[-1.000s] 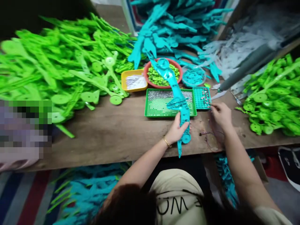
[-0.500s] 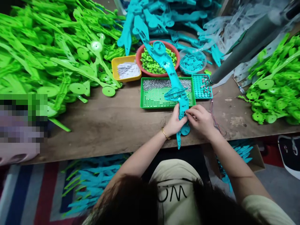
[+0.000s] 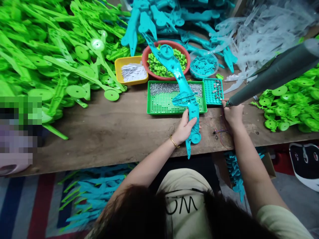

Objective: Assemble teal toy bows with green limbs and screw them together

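My left hand (image 3: pixel 185 127) is closed around the lower part of a long, curved turquoise plastic piece (image 3: pixel 179 78), hollow side up. The piece slants across a green perforated tray (image 3: pixel 163 109) and a red bowl. My right hand (image 3: pixel 233 114) is at the front right corner of a small turquoise tray (image 3: pixel 209 91) that holds small metallic parts. Its fingertips are pinched at the upper end of thin coloured wires (image 3: pixel 222 121), which trail down onto the table. A dark green tube hides part of these fingers.
Around the trays are a yellow dish (image 3: pixel 118 74) of white strips, the red bowl (image 3: pixel 167 78) of green bits and a clear tub (image 3: pixel 204 64) of turquoise bits. The dark tube (image 3: pixel 274 73) slants in from the right. Green parts (image 3: pixel 82 53) are heaped at left, more at right.
My right hand has left the turquoise piece and moved right to the small tray's corner. The wires have shifted left. My left hand keeps its hold. The tube appears lower.
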Available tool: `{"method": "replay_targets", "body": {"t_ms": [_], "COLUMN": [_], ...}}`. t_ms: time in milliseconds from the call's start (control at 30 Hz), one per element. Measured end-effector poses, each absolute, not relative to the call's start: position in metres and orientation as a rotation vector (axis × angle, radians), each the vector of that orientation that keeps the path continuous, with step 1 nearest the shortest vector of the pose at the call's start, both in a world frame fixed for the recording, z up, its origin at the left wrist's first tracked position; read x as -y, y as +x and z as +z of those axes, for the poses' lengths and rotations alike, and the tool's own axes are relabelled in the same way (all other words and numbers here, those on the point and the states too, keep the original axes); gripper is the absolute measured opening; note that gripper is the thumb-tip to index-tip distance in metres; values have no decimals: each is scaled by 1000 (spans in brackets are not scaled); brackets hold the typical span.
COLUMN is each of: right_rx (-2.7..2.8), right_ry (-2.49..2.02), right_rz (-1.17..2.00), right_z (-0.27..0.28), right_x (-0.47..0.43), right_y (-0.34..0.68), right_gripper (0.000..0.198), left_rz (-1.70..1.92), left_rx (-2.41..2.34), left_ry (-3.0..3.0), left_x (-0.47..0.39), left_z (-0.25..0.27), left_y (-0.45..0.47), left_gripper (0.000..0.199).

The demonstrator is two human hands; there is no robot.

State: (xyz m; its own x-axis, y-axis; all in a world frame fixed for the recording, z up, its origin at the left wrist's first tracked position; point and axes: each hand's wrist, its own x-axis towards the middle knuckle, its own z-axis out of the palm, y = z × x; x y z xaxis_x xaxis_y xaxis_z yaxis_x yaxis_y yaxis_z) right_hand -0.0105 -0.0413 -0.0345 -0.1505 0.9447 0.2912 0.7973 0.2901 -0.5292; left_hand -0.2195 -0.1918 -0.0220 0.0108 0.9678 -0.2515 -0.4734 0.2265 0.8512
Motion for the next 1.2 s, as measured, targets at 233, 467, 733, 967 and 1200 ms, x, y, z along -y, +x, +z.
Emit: {"method": "replay_targets", "body": {"t_ms": [233, 467, 733, 967, 1200], "right_rx": [1703, 2116, 2273, 2056, 1690], "right_ry": [-1645, -874, -917, -1123, -1373], "right_rz": [354, 256, 410, 1096, 860], "right_z": [-13, 6, 3, 16, 33], "right_x": [78, 161, 156, 148, 159], "right_y": [-3, -61, -82, -95, -51], "right_gripper": [14, 14, 12, 13, 27], "left_rz": [1260, 1350, 1405, 1396, 1452], "left_rx": [-1015, -1137, -1194, -1161, -1198], "left_ry": [516, 706, 850, 943, 688], "left_x": [193, 193, 192, 192, 216], "left_z": [-16, -16, -20, -23, -17], "left_y": [-218, -219, -224, -224, -235], "left_gripper": [56, 46, 36, 34, 51]}}
